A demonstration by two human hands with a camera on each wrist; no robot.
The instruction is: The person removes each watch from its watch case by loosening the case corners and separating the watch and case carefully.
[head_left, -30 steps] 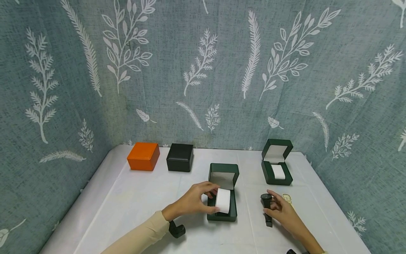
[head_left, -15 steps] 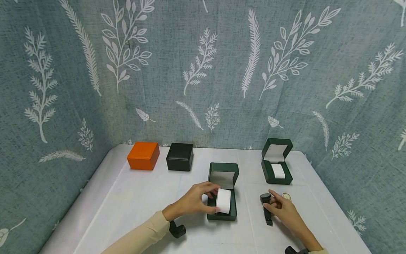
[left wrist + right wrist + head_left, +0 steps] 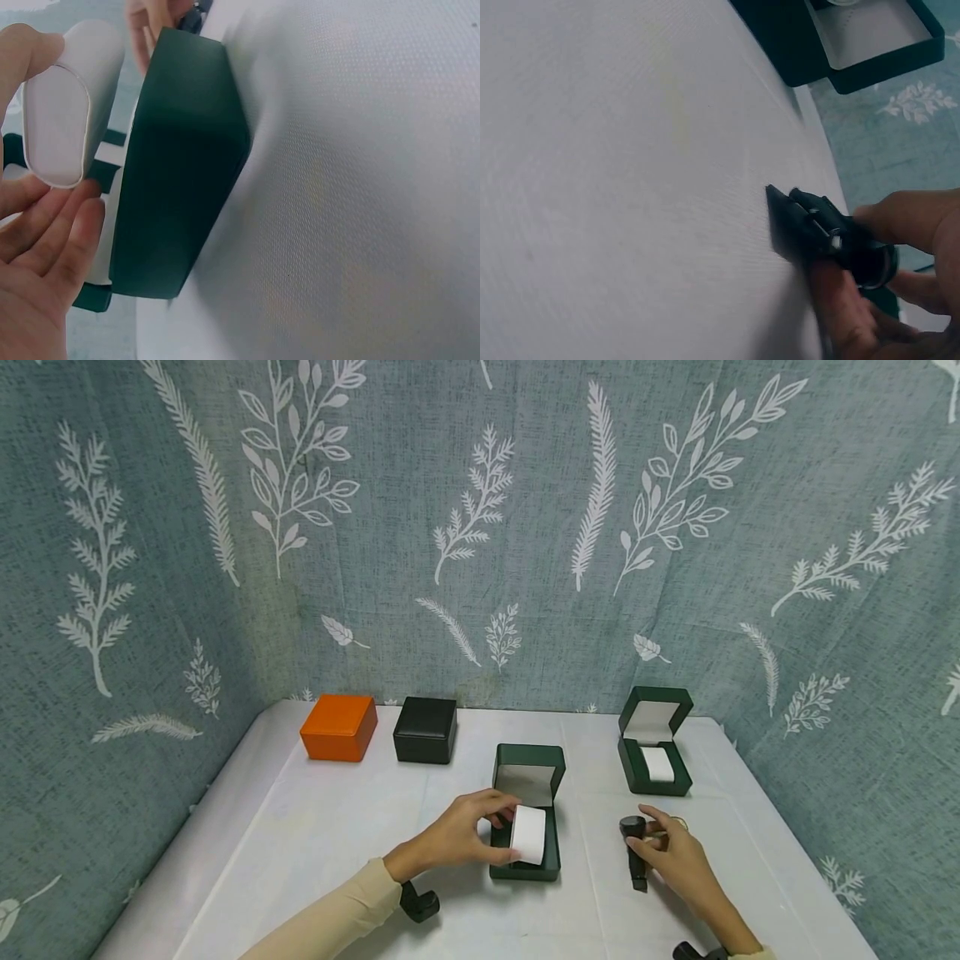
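Observation:
My left hand [image 3: 450,832] pinches a white watch cushion [image 3: 528,835] between thumb and fingertips. In the left wrist view the cushion [image 3: 64,112] is above the open side of a green watch box [image 3: 180,165]. That box [image 3: 527,872] stands with its lid up in the middle of the table. To its right, my right hand [image 3: 678,864] holds a black wristwatch [image 3: 636,856] by thumb and fingers, its strap hanging down. The watch [image 3: 829,232] is dark and partly covered by fingers in the right wrist view. A gold watch shows only slightly behind the right hand.
A second green watch box [image 3: 656,777] stands open at the back right, with a white cushion [image 3: 657,765] inside. An orange box [image 3: 339,729] and a black box [image 3: 425,731] sit closed at the back left. Patterned fabric [image 3: 480,527] hangs behind the white table [image 3: 300,827].
The black watch has turned in my right hand, so its face no longer shows in the head view. The right hand now covers more of the gold watch. My left hand stays put.

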